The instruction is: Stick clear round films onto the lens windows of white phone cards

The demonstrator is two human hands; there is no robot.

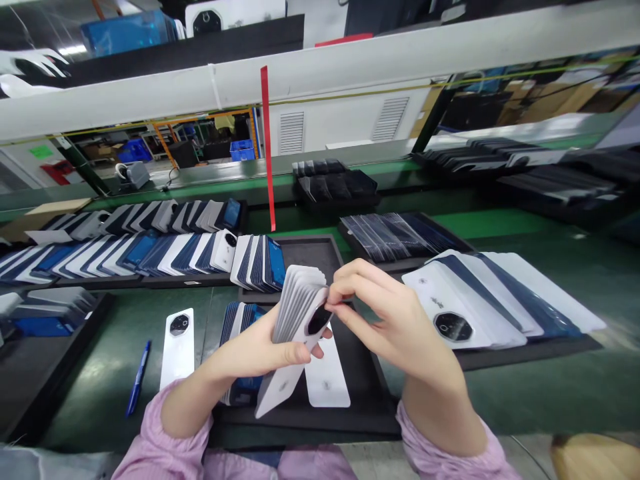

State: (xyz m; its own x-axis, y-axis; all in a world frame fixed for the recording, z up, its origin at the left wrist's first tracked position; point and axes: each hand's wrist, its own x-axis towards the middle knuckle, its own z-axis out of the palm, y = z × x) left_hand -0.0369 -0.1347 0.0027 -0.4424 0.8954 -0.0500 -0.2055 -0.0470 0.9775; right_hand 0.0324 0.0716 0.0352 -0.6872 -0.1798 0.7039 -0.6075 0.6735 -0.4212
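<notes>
My left hand (260, 347) grips a fanned stack of white phone back covers (295, 313), held upright over a black tray (360, 393). The front cover shows a dark camera cutout. My right hand (395, 320) pinches the top edge of the front cover with thumb and fingertips. One white cover (327, 377) lies flat on the tray under the stack. Blue-faced covers (240, 320) lean in the tray behind my left wrist.
A single white cover (177, 347) and a blue pen (137, 377) lie on the green belt at left. Rows of covers (125, 253) fill trays at left; more white covers (480, 300) lie at right. A red strip (267, 147) hangs ahead.
</notes>
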